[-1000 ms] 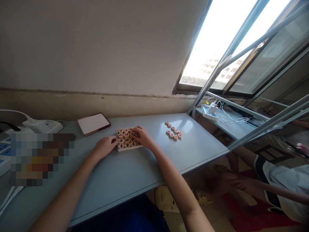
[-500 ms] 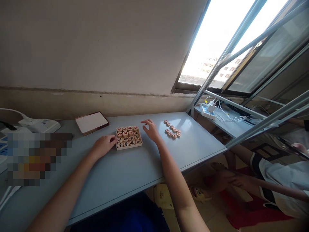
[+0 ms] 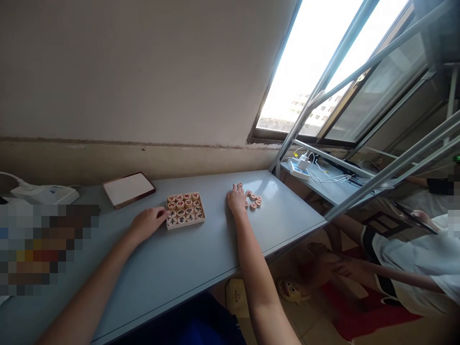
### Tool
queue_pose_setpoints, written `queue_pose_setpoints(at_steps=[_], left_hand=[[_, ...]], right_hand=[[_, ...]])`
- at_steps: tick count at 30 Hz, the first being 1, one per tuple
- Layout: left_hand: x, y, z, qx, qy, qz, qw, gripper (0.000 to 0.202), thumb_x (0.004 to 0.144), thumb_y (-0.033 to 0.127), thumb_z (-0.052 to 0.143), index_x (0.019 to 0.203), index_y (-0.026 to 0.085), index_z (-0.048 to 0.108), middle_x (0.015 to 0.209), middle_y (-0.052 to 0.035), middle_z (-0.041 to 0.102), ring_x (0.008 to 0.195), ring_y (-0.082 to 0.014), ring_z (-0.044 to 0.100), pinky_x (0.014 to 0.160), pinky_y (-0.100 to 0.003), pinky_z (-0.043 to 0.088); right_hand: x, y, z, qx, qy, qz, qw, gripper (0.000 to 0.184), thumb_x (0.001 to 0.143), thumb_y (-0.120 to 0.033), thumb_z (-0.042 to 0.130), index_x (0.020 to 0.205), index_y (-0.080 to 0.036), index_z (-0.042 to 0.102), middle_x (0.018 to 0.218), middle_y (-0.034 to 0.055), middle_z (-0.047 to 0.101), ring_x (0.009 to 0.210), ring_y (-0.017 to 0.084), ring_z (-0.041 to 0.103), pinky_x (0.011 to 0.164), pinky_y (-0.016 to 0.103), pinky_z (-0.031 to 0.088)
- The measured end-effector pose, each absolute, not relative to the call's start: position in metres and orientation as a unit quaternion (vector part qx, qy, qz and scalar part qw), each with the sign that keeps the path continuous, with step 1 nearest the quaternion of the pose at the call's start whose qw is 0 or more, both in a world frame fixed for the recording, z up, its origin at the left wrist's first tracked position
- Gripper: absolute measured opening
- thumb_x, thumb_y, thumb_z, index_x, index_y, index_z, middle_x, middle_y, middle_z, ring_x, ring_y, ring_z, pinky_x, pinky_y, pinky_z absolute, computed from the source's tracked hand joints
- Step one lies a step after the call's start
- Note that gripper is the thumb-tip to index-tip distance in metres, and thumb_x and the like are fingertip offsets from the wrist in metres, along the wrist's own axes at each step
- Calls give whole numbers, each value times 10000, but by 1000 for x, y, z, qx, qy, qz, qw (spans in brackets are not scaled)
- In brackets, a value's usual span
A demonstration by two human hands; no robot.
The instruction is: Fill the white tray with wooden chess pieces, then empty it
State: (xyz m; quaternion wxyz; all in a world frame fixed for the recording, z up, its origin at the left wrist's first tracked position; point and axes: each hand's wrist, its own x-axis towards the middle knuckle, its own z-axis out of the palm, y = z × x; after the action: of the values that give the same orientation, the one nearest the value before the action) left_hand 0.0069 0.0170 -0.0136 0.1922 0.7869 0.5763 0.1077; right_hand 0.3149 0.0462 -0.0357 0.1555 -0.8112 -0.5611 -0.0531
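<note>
A shallow tray (image 3: 186, 227) on the grey-blue table holds several round wooden Chinese chess pieces (image 3: 180, 204) with red and black characters. My left hand (image 3: 148, 223) has its thumb and fingers closed at the left edge of this tray. Farther right, my right hand (image 3: 236, 199) reaches over the near end of a group of loose Chinese chess pieces (image 3: 253, 207). Its fingers are stretched out and slightly apart, and it partly covers some of the pieces. One loose piece (image 3: 240, 185) shows at its fingertips.
Behind the tray lies a white box lid (image 3: 130, 189) with a dark rim. Power strips (image 3: 46, 193) stand at the left, beside a blurred-out patch. Metal bed-frame bars (image 3: 305, 110) rise at the table's right end. A seated person (image 3: 402, 258) is beyond, at the right.
My right hand has moved right, from beside the tray to the loose pieces. My left hand stays at the tray's left edge. The view has turned slightly right.
</note>
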Motion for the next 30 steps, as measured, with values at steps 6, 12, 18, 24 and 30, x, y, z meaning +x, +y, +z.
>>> queue_pose_setpoints(at_steps=[6, 12, 18, 24, 30], left_hand=[[7, 17, -12, 786, 578, 103, 195, 383, 843, 470, 284, 775, 211, 558, 798, -44, 647, 753, -207, 569, 566, -260, 285], [8, 18, -13, 784, 581, 99, 194, 377, 843, 465, 287, 771, 206, 552, 807, -52, 644, 763, -208, 570, 573, -263, 290], [6, 18, -16, 785, 576, 109, 198, 395, 841, 485, 285, 782, 209, 562, 798, -48, 648, 738, -206, 572, 571, -263, 294], [6, 19, -18, 789, 571, 118, 192, 402, 837, 489, 290, 794, 218, 584, 799, -45, 658, 735, -208, 575, 567, -261, 295], [5, 22, -21, 792, 570, 117, 186, 386, 845, 474, 291, 777, 213, 568, 798, -48, 650, 746, -206, 574, 577, -264, 302]], right_hand=[[309, 40, -29, -778, -602, -39, 172, 463, 811, -7, 303, 1106, -196, 604, 1153, 110, 570, 1093, 230, 463, 877, 334, 329], [307, 36, -22, -781, -595, -31, 184, 320, 842, -78, 375, 967, -163, 657, 1007, 156, 612, 1011, 294, 496, 869, 457, 279], [285, 31, -7, -627, -718, 84, 289, 201, 863, -317, 516, 978, -223, 651, 972, 52, 630, 858, 164, 572, 802, 301, 385], [259, 25, -3, -450, -796, 191, 355, 211, 804, -304, 606, 985, -204, 646, 930, 29, 604, 756, 104, 569, 705, 218, 438], [256, 24, -6, -473, -805, 161, 320, 194, 795, -260, 616, 976, -197, 649, 874, 22, 589, 735, 107, 546, 725, 234, 426]])
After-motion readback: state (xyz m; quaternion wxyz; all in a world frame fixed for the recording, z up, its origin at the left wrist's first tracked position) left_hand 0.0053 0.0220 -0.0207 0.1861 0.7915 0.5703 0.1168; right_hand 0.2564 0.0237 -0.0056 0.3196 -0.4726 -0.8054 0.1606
